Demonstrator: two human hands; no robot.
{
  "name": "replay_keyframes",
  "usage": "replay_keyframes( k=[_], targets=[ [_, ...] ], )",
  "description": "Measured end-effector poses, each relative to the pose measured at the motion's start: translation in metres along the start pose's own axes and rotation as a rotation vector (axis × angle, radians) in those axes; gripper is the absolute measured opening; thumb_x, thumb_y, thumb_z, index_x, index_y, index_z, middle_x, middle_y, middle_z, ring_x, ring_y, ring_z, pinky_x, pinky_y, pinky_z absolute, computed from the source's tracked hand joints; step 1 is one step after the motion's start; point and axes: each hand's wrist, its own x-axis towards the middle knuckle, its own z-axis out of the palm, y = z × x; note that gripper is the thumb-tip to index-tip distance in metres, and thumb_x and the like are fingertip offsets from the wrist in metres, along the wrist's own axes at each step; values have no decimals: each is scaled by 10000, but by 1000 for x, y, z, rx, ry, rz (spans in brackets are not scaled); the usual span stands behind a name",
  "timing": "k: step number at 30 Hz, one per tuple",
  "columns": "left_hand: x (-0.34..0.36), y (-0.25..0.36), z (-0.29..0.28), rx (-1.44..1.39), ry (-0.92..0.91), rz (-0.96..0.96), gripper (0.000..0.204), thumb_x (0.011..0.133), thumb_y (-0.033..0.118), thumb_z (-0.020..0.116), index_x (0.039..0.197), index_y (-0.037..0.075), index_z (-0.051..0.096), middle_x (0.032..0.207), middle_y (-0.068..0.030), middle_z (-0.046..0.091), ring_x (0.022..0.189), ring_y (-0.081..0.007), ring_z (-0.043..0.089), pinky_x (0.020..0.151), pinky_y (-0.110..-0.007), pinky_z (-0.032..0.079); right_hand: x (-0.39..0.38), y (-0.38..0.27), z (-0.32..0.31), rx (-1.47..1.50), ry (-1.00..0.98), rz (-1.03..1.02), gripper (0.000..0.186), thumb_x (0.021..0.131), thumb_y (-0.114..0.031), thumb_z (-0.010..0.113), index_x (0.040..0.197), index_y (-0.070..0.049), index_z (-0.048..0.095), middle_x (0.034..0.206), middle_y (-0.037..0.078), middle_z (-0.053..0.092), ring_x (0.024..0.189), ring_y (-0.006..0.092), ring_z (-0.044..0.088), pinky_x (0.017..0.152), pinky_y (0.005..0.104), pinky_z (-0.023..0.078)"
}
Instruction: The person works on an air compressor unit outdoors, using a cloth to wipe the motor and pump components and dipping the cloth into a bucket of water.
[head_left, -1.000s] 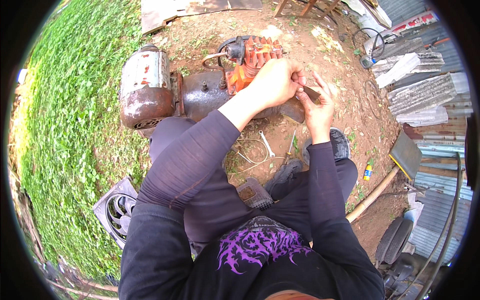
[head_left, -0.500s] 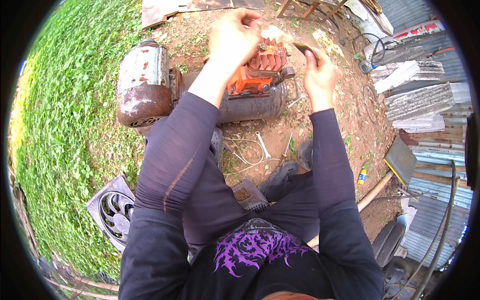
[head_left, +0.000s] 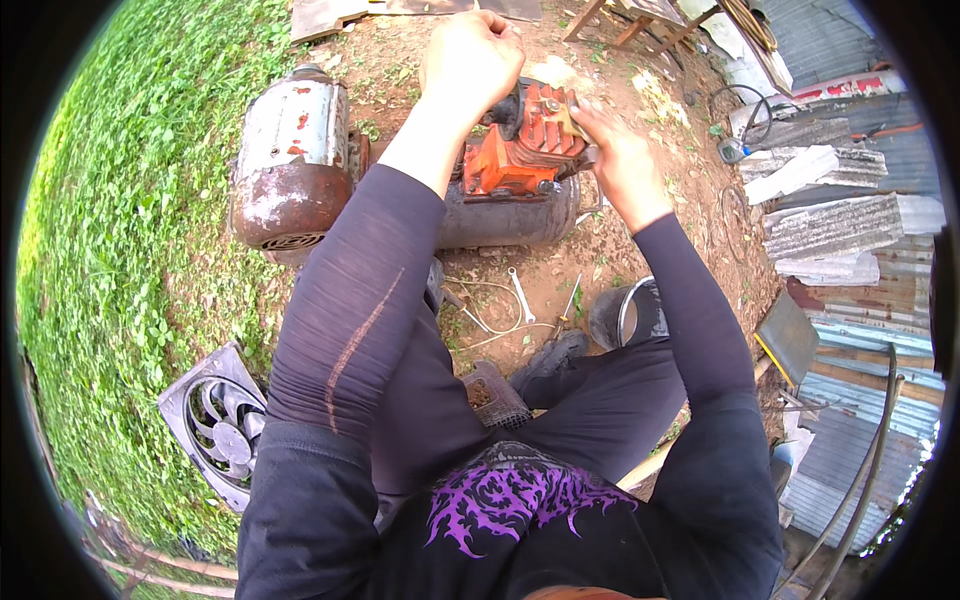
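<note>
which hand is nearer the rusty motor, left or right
Left. The left hand is raised to the right of the motor; the right hand is farther away, at the right side of the orange pump.

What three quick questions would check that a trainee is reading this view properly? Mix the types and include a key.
1. Which of the person's hands is at the right side of the orange finned block?
2. True or false: the wrench lies on bare soil.
3. What lies on the grass at lower left? A) a bucket; B) a fan; C) a screwdriver.

Key: 1. The right hand. 2. True. 3. B, the fan.
</note>
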Motion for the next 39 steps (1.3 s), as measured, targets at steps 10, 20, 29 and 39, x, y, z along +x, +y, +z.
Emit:
replay_keyframes(
  k=[10, 20, 29, 39],
  targets=[
    [-4, 5, -1, 215, -74, -46, 282, 890, 276, 655, 1012, 58, 784, 887, -203, 756, 897, -333, 753, 849, -410, 578, -1, 10, 5, -37, -11, 52, 520, 853, 94, 532, 1326, -70, 673, 1293, 176, 691, 1205, 320, 669, 1052, 410, 524],
    [-2, -2, -2, 314, -358, -115, 300, 825, 196, 620, 1008, 52, 808, 909, -242, 749, 899, -352, 751, 862, -415, 572, 24, -24, -8, -258, -253, 36, 378, 966, -97, 516, 1309, 32, 608, 1237, 221, 689, 1193, 317, 669, 975, 405, 564],
    [1, -7, -1, 256, -338, -72, 290, 848, 216, 595, 936, 36, 804, 911, -259, 740, 923, -386, 743, 868, -442, 582, 11, -7, -1, -287, -122, -101, 394, 959, -96, 504, 1324, -18, 629, 1268, 206, 686, 1216, 322, 652, 989, 415, 554],
    [-1, -5, -6, 248, -375, -48, 279, 840, 211, 582, 879, 44, 802, 911, -273, 727, 919, -417, 732, 879, -465, 580, -17, -10, -8, -221, -48, -141, 330, 1025, -162, 472, 1281, -43, 641, 1277, 164, 687, 1251, 327, 625, 1037, 413, 526]
  ],
)
